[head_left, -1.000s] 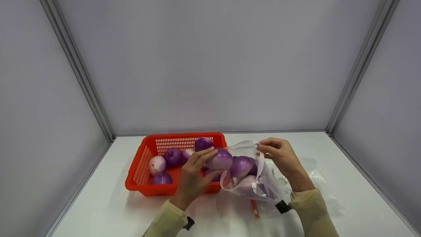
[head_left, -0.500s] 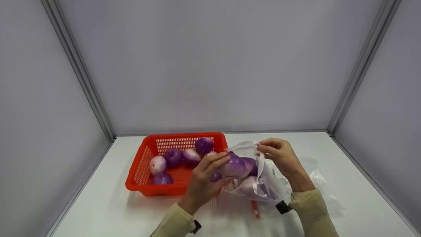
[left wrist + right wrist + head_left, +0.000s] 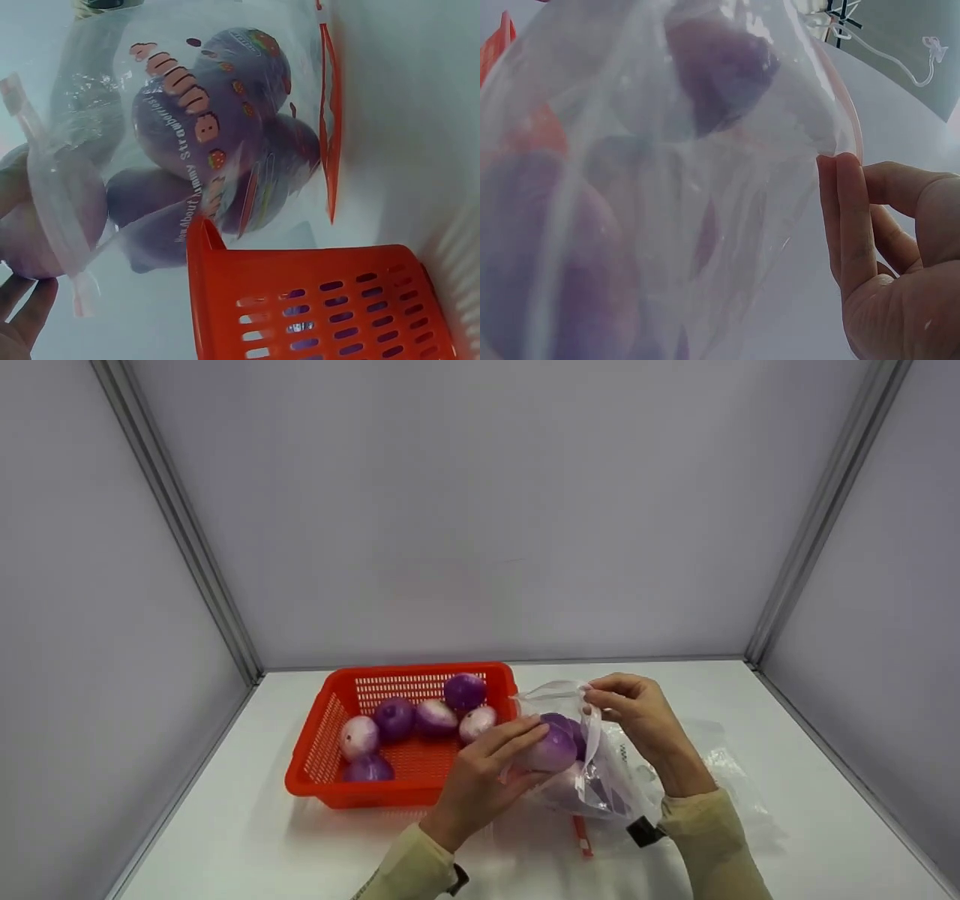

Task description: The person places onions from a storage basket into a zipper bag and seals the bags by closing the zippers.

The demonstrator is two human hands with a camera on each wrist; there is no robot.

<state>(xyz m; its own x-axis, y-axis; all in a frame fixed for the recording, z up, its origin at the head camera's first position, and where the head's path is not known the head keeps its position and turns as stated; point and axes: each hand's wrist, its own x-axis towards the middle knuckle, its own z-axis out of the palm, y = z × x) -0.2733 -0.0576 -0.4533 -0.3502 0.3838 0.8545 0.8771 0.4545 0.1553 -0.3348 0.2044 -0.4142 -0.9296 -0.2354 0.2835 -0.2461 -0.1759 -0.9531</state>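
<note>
In the head view my left hand grips a purple-and-white onion at the mouth of a clear plastic bag. My right hand pinches the bag's rim, holding it up; the right wrist view shows fingertips on that edge. Several more onions lie inside the bag, seen through its printed side in the left wrist view. There, the held onion is partly behind the bag's rim, with fingers curled against it.
A red plastic basket stands left of the bag, with several onions inside. Clear plastic lies flat on the white table at the right. A red strip shows below the bag. Panels enclose the table.
My left hand has moved right with the onion, from over the basket's edge into the bag's mouth. My right hand stays on the rim. Onions behind the left hand are now uncovered.
</note>
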